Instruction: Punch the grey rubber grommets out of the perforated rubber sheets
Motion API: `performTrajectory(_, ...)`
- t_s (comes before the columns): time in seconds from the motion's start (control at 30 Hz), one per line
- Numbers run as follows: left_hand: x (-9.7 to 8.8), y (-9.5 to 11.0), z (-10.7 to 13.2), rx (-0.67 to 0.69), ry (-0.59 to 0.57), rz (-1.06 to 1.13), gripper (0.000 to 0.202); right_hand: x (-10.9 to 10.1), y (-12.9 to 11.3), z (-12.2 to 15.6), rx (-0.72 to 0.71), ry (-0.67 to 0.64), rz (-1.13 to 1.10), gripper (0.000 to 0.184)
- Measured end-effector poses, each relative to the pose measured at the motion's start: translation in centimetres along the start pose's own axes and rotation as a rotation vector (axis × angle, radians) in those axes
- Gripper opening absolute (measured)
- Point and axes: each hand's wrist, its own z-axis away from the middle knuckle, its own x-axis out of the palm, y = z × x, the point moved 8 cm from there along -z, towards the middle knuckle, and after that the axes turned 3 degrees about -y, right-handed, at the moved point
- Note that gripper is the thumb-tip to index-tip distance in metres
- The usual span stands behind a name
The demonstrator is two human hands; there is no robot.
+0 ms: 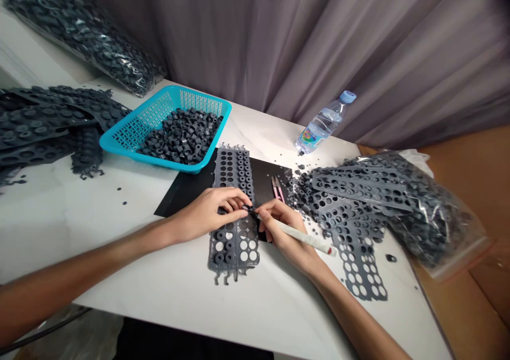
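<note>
A grey rubber sheet (235, 243) full of round holes and small rings lies lengthwise on a black mat (187, 190) in front of me. My left hand (211, 214) rests on the sheet's middle, fingers curled and pinching at a ring. My right hand (285, 227) meets it from the right, closed around a white pen-like tool (298, 235) whose tip touches the sheet beside my left fingertips.
A turquoise basket (131, 136) of loose dark rings stands behind the mat. Emptied punched sheets (354, 200) pile up at right beside a plastic bag (438, 227) of parts. A water bottle (322, 123), pink snips (278, 189), stacked sheets (40, 126) at left, another bag (87, 35) far left.
</note>
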Motion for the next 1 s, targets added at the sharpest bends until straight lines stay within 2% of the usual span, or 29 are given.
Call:
performTrajectory(0.13, -2.3, 1.9, 0.2, 0.106, 0.117, -0.134, 0.021, 0.0, 0.2, 0.0, 0.006, -0.012, 0.021, 0.031)
performTrajectory(0.3, -4.7, 2.3, 0.3, 0.048, 0.180, -0.006, 0.024, 0.2, 0.0, 0.1, -0.004, -0.040, 0.046, 0.029)
performTrajectory(0.43, -4.6, 1.6, 0.2, -0.026, 0.132, 0.115, 0.025, 0.2, -0.1, 0.1, -0.011, -0.043, 0.065, 0.027)
performTrajectory(0.6, -3.9, 1.0, 0.2, -0.040, 0.101, 0.141, 0.027, 0.2, -0.3, 0.0, -0.018, -0.041, 0.074, 0.028)
performTrajectory(0.8, -3.7, 1.5, 0.5, 0.000, 0.172, 0.031, 0.019, 0.2, -0.3, -0.1, -0.021, -0.036, 0.073, 0.027)
performTrajectory(1.0, -3.1, 2.8, 0.9, 0.110, 0.238, -0.138, 0.011, 0.2, -0.1, 0.0, -0.023, -0.046, 0.077, 0.028)
